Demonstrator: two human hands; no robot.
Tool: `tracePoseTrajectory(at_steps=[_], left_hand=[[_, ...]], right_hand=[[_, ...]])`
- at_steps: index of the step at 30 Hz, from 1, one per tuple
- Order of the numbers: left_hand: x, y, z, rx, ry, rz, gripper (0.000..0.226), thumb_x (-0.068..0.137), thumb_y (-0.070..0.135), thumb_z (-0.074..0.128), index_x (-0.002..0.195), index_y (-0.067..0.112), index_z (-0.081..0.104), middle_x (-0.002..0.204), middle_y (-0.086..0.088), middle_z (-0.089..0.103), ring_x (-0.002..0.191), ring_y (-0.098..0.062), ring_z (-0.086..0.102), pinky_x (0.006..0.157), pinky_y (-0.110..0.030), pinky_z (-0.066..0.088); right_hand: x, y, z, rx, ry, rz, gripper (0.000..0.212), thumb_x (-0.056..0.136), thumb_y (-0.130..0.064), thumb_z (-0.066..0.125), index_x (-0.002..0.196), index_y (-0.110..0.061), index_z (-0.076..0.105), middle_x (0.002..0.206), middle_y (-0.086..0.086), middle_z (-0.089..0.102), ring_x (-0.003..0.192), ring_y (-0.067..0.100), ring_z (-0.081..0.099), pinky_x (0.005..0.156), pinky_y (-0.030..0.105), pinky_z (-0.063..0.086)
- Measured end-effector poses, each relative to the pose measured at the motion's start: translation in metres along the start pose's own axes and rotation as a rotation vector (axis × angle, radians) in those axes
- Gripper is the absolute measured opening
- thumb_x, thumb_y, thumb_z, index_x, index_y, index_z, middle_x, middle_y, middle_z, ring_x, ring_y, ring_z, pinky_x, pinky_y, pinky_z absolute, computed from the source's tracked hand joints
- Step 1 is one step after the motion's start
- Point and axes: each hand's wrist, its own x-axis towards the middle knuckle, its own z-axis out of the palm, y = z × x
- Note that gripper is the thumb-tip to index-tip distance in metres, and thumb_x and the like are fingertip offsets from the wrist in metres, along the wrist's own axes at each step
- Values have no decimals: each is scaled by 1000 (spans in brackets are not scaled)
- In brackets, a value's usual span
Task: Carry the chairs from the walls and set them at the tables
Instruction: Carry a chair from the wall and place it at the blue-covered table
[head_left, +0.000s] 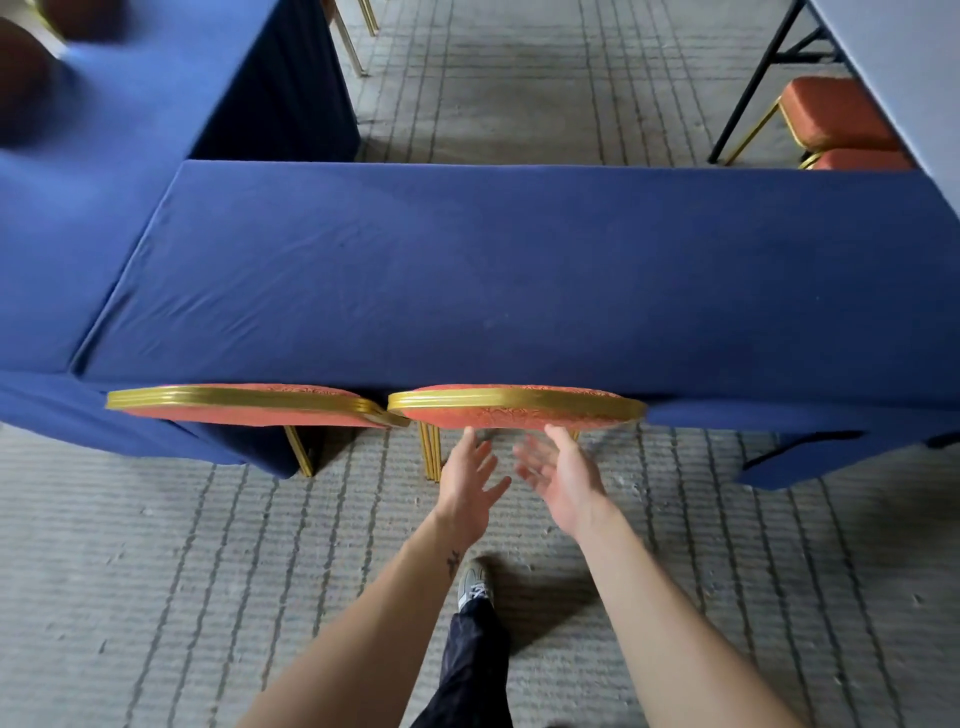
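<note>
1. A shoe (474, 584) stands on the carpet (156, 571), a step short of the table.
2. The left hand (470, 480) and right hand (563, 480) are close together and both empty, fingers spread and loose. They are just below the back of the chair (514, 408). The right fingers are blurred, so I cannot tell if they touch it.
3. That chair is tucked in at the near edge of the blue-covered tabletop (467, 270), with its seat hidden under the cloth. A second chair (244, 405) stands just beside it, and their back corners look to meet.
4. Handling, as a judgement: the gold metal frame looks stiff and fairly weighty, and the padded back is soft. The firm hold is the top rail, one hand towards each end. The polished rail may be slippery, and the hanging cloth could catch the legs.
5. Far right, more chairs (831, 114) sit under a bare table (904, 78).
</note>
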Motion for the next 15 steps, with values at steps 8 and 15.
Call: tracePoseTrajectory(at_steps=[8, 15], left_hand=[[-120, -57, -49, -117, 27, 174, 43, 108, 40, 37, 133, 10, 57, 126, -8, 70, 118, -26, 64, 95, -40, 51], [-212, -121, -107, -262, 58, 182, 42, 107, 35, 38, 133, 8, 57, 122, -11, 72, 119, -30, 64, 107, -45, 46]], right_hand=[[-112, 64, -43, -19, -208, 65, 19, 106, -19, 45, 109, -9, 60, 120, 15, 67, 103, 27, 67, 85, 37, 55], [-204, 128, -80, -42, -315, 68, 21, 104, -23, 49, 110, -10, 64, 116, 14, 71, 109, 28, 67, 101, 42, 49]])
